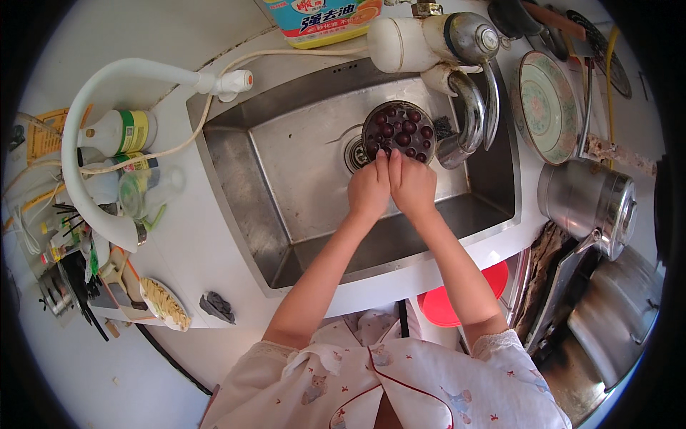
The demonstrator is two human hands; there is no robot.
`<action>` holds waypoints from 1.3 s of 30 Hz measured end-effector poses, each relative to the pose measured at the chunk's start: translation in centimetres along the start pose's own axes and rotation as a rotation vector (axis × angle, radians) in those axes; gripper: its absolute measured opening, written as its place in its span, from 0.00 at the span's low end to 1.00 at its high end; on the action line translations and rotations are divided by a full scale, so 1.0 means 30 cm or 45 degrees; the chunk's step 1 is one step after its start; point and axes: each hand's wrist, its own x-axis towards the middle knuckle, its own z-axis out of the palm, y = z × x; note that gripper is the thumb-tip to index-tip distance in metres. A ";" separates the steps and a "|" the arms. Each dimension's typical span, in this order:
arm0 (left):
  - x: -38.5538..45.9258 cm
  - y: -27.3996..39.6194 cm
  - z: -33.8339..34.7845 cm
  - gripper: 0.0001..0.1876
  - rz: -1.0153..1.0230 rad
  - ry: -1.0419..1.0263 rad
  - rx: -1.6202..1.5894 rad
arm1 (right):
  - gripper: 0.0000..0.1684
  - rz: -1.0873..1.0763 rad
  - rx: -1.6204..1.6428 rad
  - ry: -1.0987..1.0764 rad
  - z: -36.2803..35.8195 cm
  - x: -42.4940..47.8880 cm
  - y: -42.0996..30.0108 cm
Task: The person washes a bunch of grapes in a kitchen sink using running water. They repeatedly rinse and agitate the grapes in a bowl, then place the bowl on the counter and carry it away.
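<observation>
A round bowl (pixel 370 119) stands in the stainless steel sink (pixel 305 187), beside the drain (pixel 354 154). Several dark red round fruits, like grapes (pixel 402 139), sit in cloudy liquid inside it. My left hand (pixel 368 189) and my right hand (pixel 416 187) meet at the bowl's near side, thumbs side by side and pointing away from me. Both hands have curled fingers, hidden from above. Whether they pinch a fruit or grip the rim is not visible. Just right of the bowl hangs the curved metal spout of the faucet (pixel 471 115).
A white bent pipe (pixel 77 139) and cable run along the left. Bottles (pixel 120 131), a glass jar (pixel 134 194), a plate of food (pixel 163 303) and a grey cloth (pixel 217 307) lie there. At right are a patterned dish (pixel 545 107) and a metal pot (pixel 581 201). Detergent (pixel 327 21) stands behind.
</observation>
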 end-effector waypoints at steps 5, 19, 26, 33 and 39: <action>-0.002 -0.070 0.004 0.19 0.510 0.161 0.255 | 0.27 0.418 0.558 -0.108 0.104 -0.003 0.102; 0.015 -0.139 -0.015 0.06 0.292 0.143 0.153 | 0.17 -0.179 -0.255 0.309 0.035 0.159 0.128; 0.017 -0.163 -0.036 0.08 0.184 0.104 0.086 | 0.21 -0.093 -0.795 0.110 0.111 0.249 0.146; 0.053 -0.170 -0.002 0.12 0.098 0.132 -0.336 | 0.26 -0.144 0.317 0.029 -0.001 0.179 0.124; 0.099 -0.101 0.023 0.33 -0.106 -0.199 -0.487 | 0.13 -0.039 0.793 -0.184 -0.025 0.045 0.031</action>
